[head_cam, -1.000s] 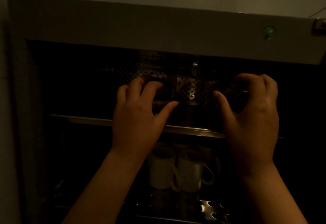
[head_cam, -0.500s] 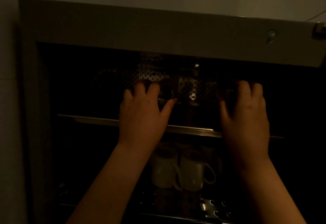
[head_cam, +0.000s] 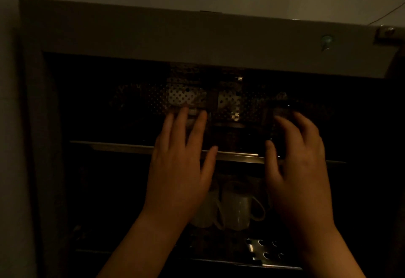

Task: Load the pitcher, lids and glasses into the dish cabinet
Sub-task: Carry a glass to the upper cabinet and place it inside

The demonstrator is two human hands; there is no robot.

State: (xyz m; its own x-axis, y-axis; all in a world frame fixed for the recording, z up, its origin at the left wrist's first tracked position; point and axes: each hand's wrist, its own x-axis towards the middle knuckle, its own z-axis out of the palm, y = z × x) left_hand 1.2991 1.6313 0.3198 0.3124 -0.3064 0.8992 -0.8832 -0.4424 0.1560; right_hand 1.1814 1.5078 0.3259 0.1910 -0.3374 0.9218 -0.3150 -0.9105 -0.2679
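The dish cabinet [head_cam: 197, 36] stands open and is very dark inside. Both of my hands reach onto its upper shelf, whose metal front rail [head_cam: 122, 147] crosses behind them. My left hand [head_cam: 177, 168] has straight, spread fingers; their tips lie against a faintly lit glass [head_cam: 194, 111] on the shelf. My right hand [head_cam: 300, 168] curls its thumb and fingers round a second, dark glass [head_cam: 279, 109] standing on the same shelf. No pitcher or lids can be seen.
Two white mugs [head_cam: 236, 212] stand on the lower perforated shelf [head_cam: 263, 249], below and between my wrists. The back wall of the upper shelf is perforated metal [head_cam: 184, 97]. A green lamp [head_cam: 326, 41] sits on the cabinet's top panel at the right.
Both hands have pushed deeper onto the upper shelf with the glasses. My left hand's fingers have gone from curled round its glass to straight.
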